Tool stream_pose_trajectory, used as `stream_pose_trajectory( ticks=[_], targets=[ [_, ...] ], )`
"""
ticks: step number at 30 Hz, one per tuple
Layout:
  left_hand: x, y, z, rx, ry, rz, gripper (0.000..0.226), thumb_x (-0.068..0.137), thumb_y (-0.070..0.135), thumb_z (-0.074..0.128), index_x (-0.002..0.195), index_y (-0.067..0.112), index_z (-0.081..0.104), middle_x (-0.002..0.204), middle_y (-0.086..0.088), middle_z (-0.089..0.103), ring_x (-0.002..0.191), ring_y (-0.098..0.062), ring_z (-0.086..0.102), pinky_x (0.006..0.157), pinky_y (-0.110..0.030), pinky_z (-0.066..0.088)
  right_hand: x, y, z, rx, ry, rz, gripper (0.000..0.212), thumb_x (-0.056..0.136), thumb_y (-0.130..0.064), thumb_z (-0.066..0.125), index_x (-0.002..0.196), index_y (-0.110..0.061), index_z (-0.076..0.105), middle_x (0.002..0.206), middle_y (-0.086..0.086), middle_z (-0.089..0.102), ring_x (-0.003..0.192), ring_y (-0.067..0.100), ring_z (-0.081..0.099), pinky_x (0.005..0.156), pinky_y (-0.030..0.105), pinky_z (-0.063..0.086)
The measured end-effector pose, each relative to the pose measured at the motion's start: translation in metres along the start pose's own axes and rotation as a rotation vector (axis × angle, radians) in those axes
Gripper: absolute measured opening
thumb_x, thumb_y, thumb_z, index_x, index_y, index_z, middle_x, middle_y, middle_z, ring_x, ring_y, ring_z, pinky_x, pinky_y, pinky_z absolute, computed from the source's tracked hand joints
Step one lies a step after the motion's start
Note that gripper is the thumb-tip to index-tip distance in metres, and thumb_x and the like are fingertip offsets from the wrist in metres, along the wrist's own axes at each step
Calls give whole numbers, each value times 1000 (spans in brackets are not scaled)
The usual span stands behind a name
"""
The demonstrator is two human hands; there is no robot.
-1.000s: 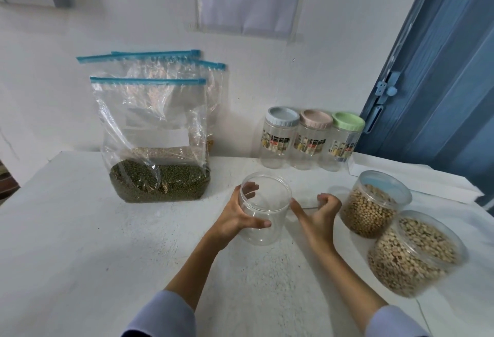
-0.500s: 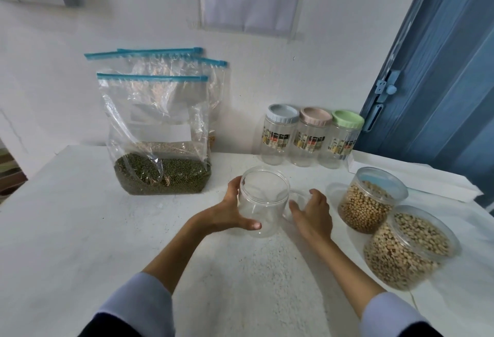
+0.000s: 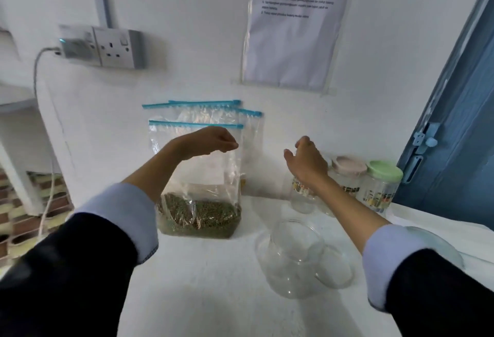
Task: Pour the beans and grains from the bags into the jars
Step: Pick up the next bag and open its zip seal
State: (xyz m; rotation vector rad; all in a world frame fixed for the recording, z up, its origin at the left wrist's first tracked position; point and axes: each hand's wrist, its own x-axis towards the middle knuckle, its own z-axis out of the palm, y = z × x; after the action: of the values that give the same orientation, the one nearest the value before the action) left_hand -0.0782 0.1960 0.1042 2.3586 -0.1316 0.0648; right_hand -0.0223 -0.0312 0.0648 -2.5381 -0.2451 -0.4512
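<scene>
A clear zip bag of green beans [image 3: 200, 213] stands upright on the white table [image 3: 203, 278], with two more zip bags [image 3: 250, 139] behind it against the wall. My left hand [image 3: 211, 140] hovers in front of the front bag's upper part, fingers loosely curled and holding nothing. My right hand [image 3: 307, 160] is raised to the right of the bags, fingers relaxed, in front of a labelled jar [image 3: 300, 197] whose lid it hides. An empty clear jar [image 3: 291, 254] stands open on the table below my right hand, its clear lid [image 3: 336, 270] lying beside it.
Two labelled jars, one with a pink lid [image 3: 348, 167] and one with a green lid [image 3: 383, 173], stand at the wall. A blue door [image 3: 454, 123] closes the right side. A wall socket [image 3: 115, 48] with a cable hangs upper left. My right sleeve hides the filled jars.
Both hands have let go of the empty jar and its lid and risen toward the wall, the left to the front bag, the right toward the labelled jars. The camera has tilted upward.
</scene>
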Motion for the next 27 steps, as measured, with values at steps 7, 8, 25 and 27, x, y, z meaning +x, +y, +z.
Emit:
stream_pose_trajectory(
  ticks=[7,8,25,27],
  targets=[
    [32,-16,-23,270,71,-12,36,93,27,59,122,7,56,131,-10,54,116,-23,52,88,-25,40,49,-61,33,293,-222,-31,38,93,-18,55,125,-4,41,124,12,52,97,20,51,79,29,42],
    [36,-18,-22,290,71,-14,38,93,27,59,125,7,54,134,-9,52,118,-23,51,91,-26,39,53,-66,39,322,-244,-31,37,94,-16,55,125,-4,41,123,11,52,96,19,49,78,28,41],
    [82,-43,-7,245,150,-30,43,94,14,57,135,10,45,140,-9,48,117,-24,53,97,-30,45,91,-92,95,400,-214,-35,24,97,-12,51,117,1,56,115,15,57,91,18,52,79,22,42],
    [82,-38,-6,225,172,-6,37,96,15,53,133,9,48,133,-10,52,102,-21,59,77,-15,49,87,-90,95,506,-197,-52,19,95,-16,56,104,1,62,96,11,61,84,17,53,76,23,42]
  ],
)
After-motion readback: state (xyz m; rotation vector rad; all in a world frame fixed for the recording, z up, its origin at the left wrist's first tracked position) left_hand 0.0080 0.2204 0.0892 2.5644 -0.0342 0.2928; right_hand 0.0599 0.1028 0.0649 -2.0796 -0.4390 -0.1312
